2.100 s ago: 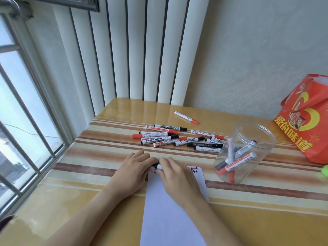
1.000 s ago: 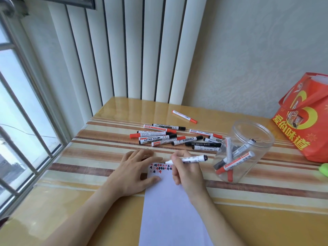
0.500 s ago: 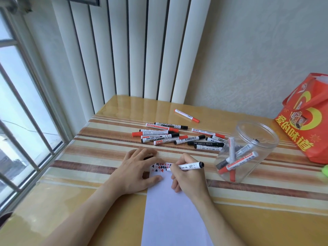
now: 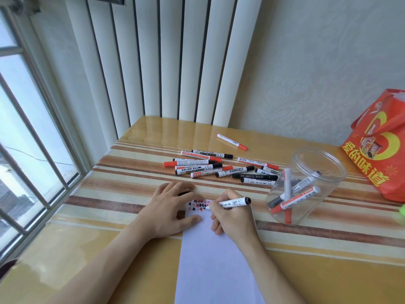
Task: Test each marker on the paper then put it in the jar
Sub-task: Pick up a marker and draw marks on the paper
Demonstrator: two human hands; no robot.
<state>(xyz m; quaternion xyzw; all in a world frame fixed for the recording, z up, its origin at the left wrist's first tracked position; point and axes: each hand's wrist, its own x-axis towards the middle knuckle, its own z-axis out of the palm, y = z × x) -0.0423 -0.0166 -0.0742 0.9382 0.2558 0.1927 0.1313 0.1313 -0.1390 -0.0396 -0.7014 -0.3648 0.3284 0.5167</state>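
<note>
A white sheet of paper (image 4: 214,260) lies on the table in front of me, with red and black test marks near its top edge. My right hand (image 4: 232,218) grips a white marker with a black end (image 4: 234,202), its tip on the paper by the marks. My left hand (image 4: 173,207) rests flat on the paper's top left corner; something small and black shows under its fingers. A clear plastic jar (image 4: 306,185) stands to the right and holds several markers. A pile of several red and black markers (image 4: 219,167) lies beyond the paper.
One red-capped marker (image 4: 231,141) lies alone farther back. A red printed bag (image 4: 381,145) stands at the far right, with a green object (image 4: 402,210) at the frame edge. The window and its bars run along the left side; vertical blinds hang behind the table.
My two hands were together over the marker at the paper's top. Now my right hand holds the uncapped marker and writes, while my left hand has stayed flat on the paper.
</note>
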